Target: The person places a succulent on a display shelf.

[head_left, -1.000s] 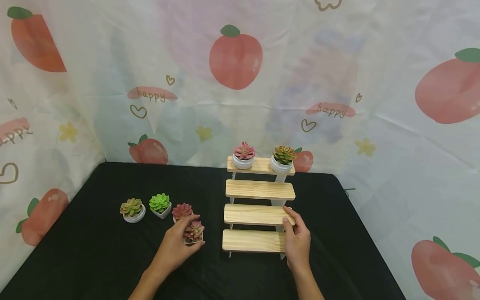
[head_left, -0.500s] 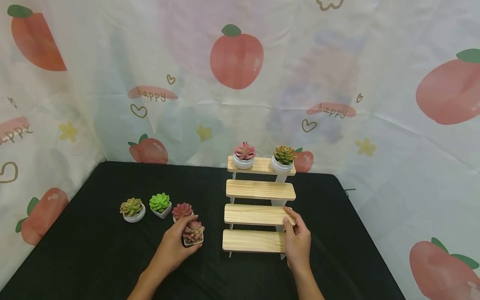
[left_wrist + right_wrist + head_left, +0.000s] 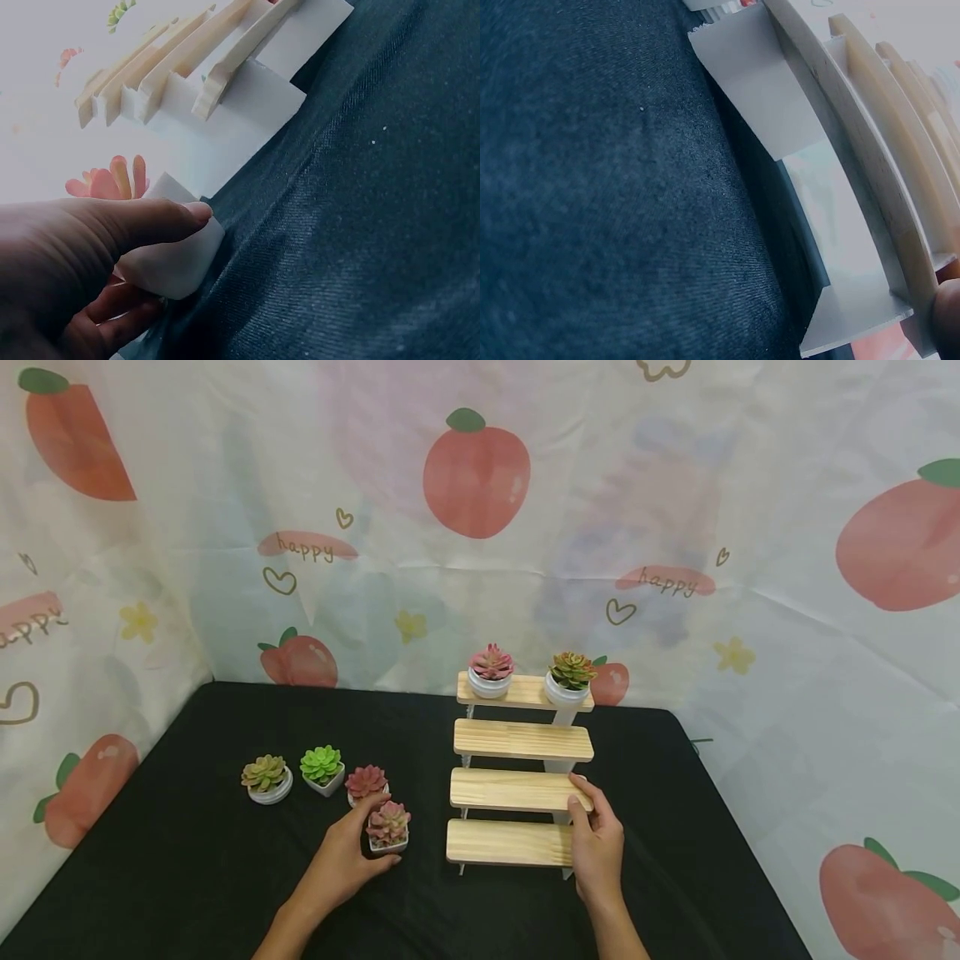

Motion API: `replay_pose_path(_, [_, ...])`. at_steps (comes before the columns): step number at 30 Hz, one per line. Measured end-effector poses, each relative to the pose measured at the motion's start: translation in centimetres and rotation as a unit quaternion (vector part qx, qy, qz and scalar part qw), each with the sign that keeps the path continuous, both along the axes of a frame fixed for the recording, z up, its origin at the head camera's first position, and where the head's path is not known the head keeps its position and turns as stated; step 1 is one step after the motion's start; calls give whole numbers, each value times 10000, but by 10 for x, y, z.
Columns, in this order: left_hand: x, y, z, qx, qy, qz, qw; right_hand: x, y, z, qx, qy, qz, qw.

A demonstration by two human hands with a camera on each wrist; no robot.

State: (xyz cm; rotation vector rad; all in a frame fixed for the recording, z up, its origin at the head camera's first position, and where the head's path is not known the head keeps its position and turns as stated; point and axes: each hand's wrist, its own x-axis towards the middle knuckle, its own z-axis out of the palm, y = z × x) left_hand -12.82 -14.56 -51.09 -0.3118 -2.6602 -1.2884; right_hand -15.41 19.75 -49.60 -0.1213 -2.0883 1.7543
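Observation:
My left hand (image 3: 342,853) curls its thumb and fingers around a white square pot with a pink succulent (image 3: 388,827). In the left wrist view, the thumb lies across the white pot (image 3: 184,259), fingers on its other side; the pot sits at or just above the cloth. Directly behind is a dark-red succulent (image 3: 366,782), its pot partly hidden by my fingers. My right hand (image 3: 597,839) grips the right end of the lower shelves of a four-tier wooden display stand (image 3: 517,789). Only a fingertip (image 3: 949,315) shows in the right wrist view, against the stand's edge.
Two succulents, pink (image 3: 491,668) and green-red (image 3: 572,677), stand on the top shelf. A bright green succulent (image 3: 322,768) and a yellowish one (image 3: 266,778) stand on the black cloth (image 3: 225,877) at left. A printed curtain (image 3: 375,468) hangs behind.
My left thumb has slid from the pot's right side toward its front left, and the pink succulent has turned slightly. The right hand and the stand look unmoved.

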Motion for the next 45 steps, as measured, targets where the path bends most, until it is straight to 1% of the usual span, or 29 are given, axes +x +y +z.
replay_pose_path(8, [-1, -2, -4, -50, -263, 87, 9996, 0, 0, 0, 16, -2, 8, 10000])
replay_pose_path(15, [-1, -3, -4, -67, -321, 98, 9994, 1, 0, 1, 0, 26, 9, 10000])
replay_pose_path(22, [-1, -5, -3, -196, -542, 84, 9983, 0, 1, 2, -71, 261, 110, 9996])
replay_pose_path(25, [-1, -5, -4, -203, -520, 90, 9984, 1, 1, 2, -67, 280, 130, 9995])
replay_pose_path(32, [0, -5, -4, -259, -336, 134, 9990, 1, 0, 2, -110, 267, 177, 9994])
replay_pose_path(39, [1, -4, -3, -248, -314, 159, 9991, 1, 0, 3, -74, 209, 167, 9996])
replay_pose_path(45, [1, -4, -2, -228, -317, 208, 9990, 2, 0, 3, -141, 256, 249, 9993])
